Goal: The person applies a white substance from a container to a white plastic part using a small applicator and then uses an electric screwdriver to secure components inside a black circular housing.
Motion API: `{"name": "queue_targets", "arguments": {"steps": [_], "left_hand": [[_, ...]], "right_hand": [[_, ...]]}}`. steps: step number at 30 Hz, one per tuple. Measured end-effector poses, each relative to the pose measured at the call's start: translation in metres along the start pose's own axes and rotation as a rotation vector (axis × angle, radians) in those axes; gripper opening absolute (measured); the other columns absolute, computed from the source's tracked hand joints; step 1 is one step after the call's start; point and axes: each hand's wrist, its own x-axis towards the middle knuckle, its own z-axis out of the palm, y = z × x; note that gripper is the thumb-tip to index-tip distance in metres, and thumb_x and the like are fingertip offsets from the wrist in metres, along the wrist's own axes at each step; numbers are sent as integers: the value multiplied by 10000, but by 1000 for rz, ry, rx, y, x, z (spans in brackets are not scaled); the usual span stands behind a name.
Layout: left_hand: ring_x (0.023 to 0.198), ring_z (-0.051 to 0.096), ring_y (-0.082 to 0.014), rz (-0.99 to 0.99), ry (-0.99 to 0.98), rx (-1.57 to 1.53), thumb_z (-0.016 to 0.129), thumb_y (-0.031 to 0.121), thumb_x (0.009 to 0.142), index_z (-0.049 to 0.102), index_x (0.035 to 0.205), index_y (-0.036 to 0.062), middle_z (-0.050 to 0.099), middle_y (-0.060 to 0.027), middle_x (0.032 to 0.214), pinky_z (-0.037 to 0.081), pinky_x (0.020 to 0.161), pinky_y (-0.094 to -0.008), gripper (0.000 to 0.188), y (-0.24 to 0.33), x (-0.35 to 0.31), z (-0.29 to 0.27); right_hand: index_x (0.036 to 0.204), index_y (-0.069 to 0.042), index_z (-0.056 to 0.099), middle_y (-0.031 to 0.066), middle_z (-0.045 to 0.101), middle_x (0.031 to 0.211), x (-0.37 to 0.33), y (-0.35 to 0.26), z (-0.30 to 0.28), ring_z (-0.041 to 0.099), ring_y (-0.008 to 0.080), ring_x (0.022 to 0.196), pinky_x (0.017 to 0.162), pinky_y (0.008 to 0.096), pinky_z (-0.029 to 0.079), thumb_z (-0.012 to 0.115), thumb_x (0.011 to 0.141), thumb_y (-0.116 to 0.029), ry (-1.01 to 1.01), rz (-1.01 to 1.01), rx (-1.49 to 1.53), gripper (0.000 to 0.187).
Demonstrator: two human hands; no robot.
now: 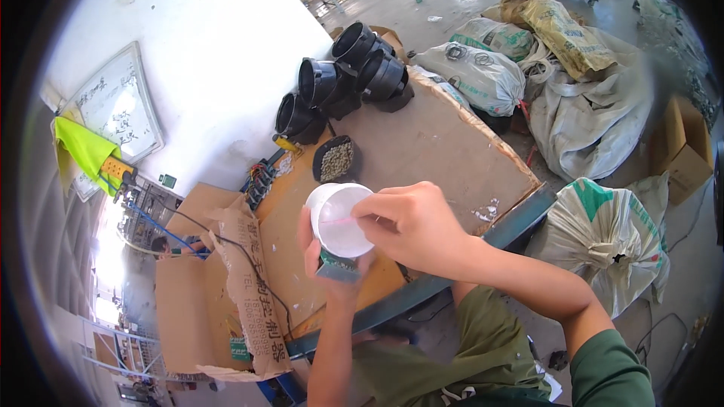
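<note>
Workbench [437,136] beneath, hands [415,222] together at white cup [335,240]

The left forearm [332,343] rises steeply to a curled left hand [344,288]; across from me, the right arm [520,279] bends sharply, its right hand [415,220] pinching with bunched fingertips [363,209].

Bright light, washed-out wall [219,53], glare on whiteboard [121,105], curved edges, black corners

Through the head camera I look down on a brown, flat-topped workbench [445,147] with a blue-grey metal edge. A dark round bowl [357,157] of small tan pellets [336,160] sits there; beyond it cluster black plastic buckets [343,94], left of it multicoloured bundled wires [261,181], rightward and nearer, small white scraps [486,212].
</note>
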Motion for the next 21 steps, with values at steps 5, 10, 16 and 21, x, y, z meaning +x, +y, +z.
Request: {"name": "queue_targets", "arguments": {"steps": [5,10,16,21], "left_hand": [[1286,527,-444,-104,91,-16,916,123,729,245,1377,181,339,-321,1507,564,989,-519,935,41,-16,-26],[1297,513,-443,-50,60,64,905,131,748,253,1376,194,359,-312,1502,557,1001,-504,907,61,-28,-51],[1316,494,-441,53,-16,270,864,233,813,233,1386,170,345,-314,1494,561,1004,-494,855,74,-30,-85],[1316,496,-443,49,-52,253,849,252,830,247,1392,166,339,-304,1502,546,1021,-516,828,86,-33,-98]], "right_hand": [[902,-34,710,74,670,766,-32,-33,0,666,181,569,525,283,519,743,789,-10,-68,30,46,120],[861,-37,693,60,612,725,-64,-66,-7,639,190,569,511,300,501,786,820,-106,-32,69,-128,123],[801,-37,677,92,620,701,-87,-81,6,649,303,622,570,394,516,759,864,-198,-152,223,-171,192],[756,-38,643,111,641,720,-97,-92,23,664,327,651,584,421,530,735,853,-185,-148,174,-241,199]]}}
